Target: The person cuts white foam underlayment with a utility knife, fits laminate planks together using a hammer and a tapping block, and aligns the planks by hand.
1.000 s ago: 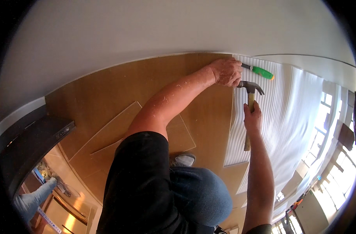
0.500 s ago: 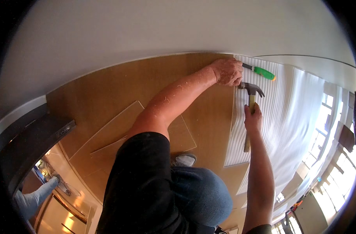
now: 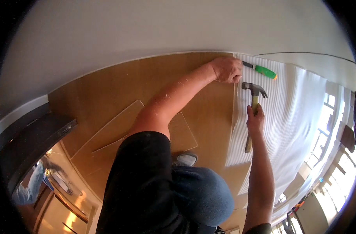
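Note:
My right hand (image 3: 256, 121) is wrapped round the handle of a claw hammer (image 3: 254, 89). The hammer's dark head is raised slightly apart from my left hand, over white ribbed foam sheeting (image 3: 275, 101). My left hand (image 3: 227, 70) is closed at the edge of the brown floor boards (image 3: 178, 74), by the wall. Anything inside those fingers is hidden. Just right of it, on the foam, lies a green-handled tool (image 3: 266, 72) with a dark shaft and yellow end. The shaft's tip reaches close to my knuckles, and I cannot make out whether they touch.
A pale wall (image 3: 154, 27) runs along the far side. Loose brown boards (image 3: 119, 121) lie on the floor left of my knee. At the left is a dark ledge (image 3: 41, 132), with another person's sleeve (image 3: 31, 187) below it. Bright windows (image 3: 322, 132) stand at the right.
The hammer head has drawn back to the right, away from my left hand. My left hand stays at the board edge. The other person's arm at the lower left has shifted.

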`<state>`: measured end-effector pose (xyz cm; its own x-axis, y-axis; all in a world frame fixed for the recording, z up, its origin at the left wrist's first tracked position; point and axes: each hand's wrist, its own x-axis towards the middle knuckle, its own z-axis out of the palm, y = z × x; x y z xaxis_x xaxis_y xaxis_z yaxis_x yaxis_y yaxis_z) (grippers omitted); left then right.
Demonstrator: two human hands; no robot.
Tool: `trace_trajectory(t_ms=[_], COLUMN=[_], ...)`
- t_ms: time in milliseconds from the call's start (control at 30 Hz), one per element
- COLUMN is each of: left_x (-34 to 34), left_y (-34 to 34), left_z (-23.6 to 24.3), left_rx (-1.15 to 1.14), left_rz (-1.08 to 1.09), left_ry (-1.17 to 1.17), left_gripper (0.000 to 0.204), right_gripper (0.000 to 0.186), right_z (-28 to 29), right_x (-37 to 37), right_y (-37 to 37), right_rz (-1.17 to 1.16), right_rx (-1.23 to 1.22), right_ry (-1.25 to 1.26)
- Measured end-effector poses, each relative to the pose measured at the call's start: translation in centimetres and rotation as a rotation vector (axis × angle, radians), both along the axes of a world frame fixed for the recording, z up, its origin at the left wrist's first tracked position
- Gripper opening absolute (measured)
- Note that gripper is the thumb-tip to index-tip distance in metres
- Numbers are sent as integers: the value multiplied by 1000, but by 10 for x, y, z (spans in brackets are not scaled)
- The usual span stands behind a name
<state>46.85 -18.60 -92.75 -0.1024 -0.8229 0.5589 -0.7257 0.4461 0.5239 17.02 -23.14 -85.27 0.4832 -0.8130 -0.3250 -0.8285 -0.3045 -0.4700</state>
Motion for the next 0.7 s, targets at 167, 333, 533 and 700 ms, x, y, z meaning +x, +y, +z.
trace_trajectory(t_ms=[167, 333, 533, 700], left_x=[31, 59, 45, 2], left_y=[61, 186, 221, 135], left_z=[22, 69, 68, 50], left_rx=[12, 286, 363, 330], left_rz=[128, 388, 634, 288], left_ry=[80, 171, 290, 202], left_gripper=[16, 20, 21, 24], right_gripper=[29, 46, 53, 48], right_z=[44, 35, 26, 30], right_x=[-14, -75, -90, -73], right_y=[56, 151, 219, 216], right_rz=[-219, -93, -166, -150], right_rx=[239, 349, 308, 271], right_ry=[-116, -57, -30, 52])
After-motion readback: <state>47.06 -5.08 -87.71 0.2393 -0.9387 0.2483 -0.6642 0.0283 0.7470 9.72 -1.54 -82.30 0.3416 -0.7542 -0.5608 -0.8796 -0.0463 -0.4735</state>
